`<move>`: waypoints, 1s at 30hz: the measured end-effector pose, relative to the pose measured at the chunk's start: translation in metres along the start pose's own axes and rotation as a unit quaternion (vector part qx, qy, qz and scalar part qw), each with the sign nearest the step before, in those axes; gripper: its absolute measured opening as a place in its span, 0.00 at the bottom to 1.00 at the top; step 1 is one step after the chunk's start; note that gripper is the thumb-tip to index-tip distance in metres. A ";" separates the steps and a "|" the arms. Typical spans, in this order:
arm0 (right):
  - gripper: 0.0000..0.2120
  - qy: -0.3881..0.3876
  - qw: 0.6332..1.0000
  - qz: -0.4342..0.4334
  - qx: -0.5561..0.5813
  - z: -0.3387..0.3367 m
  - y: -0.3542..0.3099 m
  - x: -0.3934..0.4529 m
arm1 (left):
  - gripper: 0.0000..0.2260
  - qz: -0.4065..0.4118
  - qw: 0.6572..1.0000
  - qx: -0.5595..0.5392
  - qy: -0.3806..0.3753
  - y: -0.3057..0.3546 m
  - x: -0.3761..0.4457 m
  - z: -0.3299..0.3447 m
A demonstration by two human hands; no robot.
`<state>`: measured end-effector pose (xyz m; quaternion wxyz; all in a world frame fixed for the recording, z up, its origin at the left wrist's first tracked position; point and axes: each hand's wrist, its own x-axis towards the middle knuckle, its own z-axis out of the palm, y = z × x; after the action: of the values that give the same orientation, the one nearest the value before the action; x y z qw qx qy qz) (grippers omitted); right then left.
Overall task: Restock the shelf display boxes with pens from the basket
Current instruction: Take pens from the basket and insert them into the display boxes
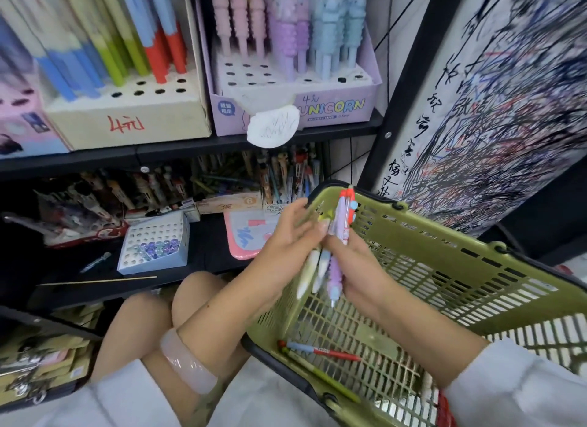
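The shelf (190,155) fills my view, its upper boxes stocked but showing empty holes: the cream box (133,109) beside the purple box (317,109). Below right sits my green basket (413,268), with two pens (317,352) lying on its floor. Over its rim I hold a bundle of pens (330,252): my right hand (355,268) curls round the barrels, my left hand (286,245) lies against them, fingers nearly straight. They look light, stiff and smooth, likely to slide apart, so I'd pinch one mid-barrel, clear of the decorated top.
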<state>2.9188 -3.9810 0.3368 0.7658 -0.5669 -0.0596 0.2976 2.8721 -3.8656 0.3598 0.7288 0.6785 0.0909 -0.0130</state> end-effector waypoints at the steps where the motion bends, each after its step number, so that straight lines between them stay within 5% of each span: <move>1: 0.10 0.003 1.000 -0.022 -0.015 0.005 -0.007 -0.001 | 0.20 -0.003 1.000 -0.020 0.017 0.004 0.000 0.000; 8: 0.06 0.033 0.967 -0.139 -0.211 0.065 -0.026 0.002 | 0.27 -0.046 0.988 -0.145 0.029 0.028 -0.022 -0.011; 13: 0.22 0.072 0.870 -0.280 -0.400 0.107 -0.033 0.005 | 0.23 0.028 0.988 -0.092 0.117 0.043 -0.037 -0.037; 17: 0.14 0.011 0.922 -0.223 -0.317 0.139 -0.043 0.007 | 0.09 0.064 0.971 -0.123 0.193 0.051 -0.044 -0.059; 22: 0.16 -0.064 0.958 -0.212 -0.182 0.165 -0.064 0.013 | 0.08 0.081 0.959 -0.166 0.215 0.064 -0.054 -0.087; 30: 0.07 -0.154 0.953 -0.161 -0.204 0.189 -0.105 0.031 | 0.06 0.097 0.960 -0.139 0.223 0.074 -0.064 -0.119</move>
<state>2.9045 -3.8263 0.4903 0.6533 -0.6411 -0.3270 0.2353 2.8063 -3.7487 0.4350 0.7752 0.5613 0.1860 0.2222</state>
